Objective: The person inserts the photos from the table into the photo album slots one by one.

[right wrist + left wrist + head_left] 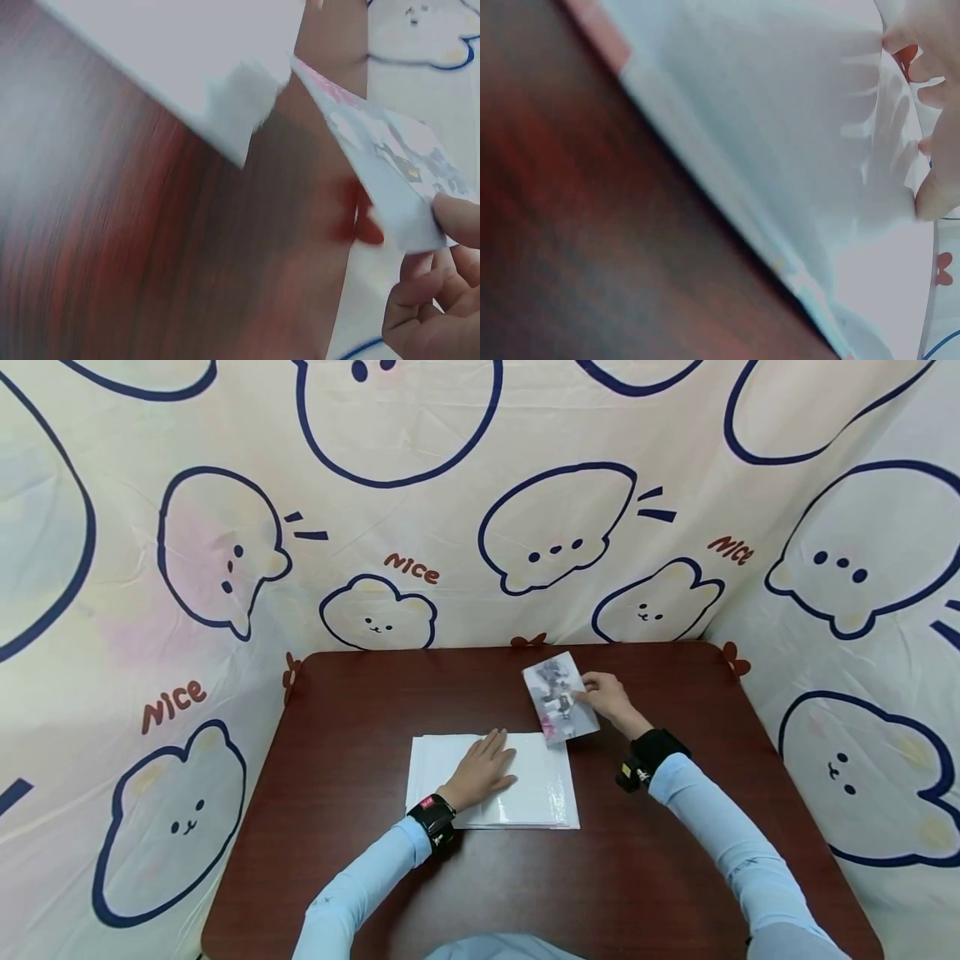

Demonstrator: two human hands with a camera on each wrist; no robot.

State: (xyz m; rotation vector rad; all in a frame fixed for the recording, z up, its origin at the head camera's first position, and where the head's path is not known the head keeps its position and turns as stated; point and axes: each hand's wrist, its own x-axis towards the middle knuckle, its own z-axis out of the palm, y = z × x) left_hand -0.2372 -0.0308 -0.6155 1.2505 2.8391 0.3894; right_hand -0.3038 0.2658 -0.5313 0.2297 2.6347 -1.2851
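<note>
A flat white stack of sheets (538, 781) with a glossy surface lies on the brown table. My left hand (480, 772) rests on it with the fingers extended. In the left wrist view, the fingertips (932, 196) touch the white surface, and the stack's layered edge runs diagonally. Between thumb and fingers, my right hand (611, 700) pinches the right edge of a printed picture card (557, 693) in greys with a pink patch. The card is tilted, its lower corner over the stack's far right corner. In the right wrist view, the card (397, 154) is raised off the table.
The dark brown table (337, 702) extends around the stack on all sides. Behind it and at both sides hangs a pale cloth (450, 527) with bear outlines and the word "Nice". Each wrist carries a black strap (658, 750) over or beside a light blue sleeve.
</note>
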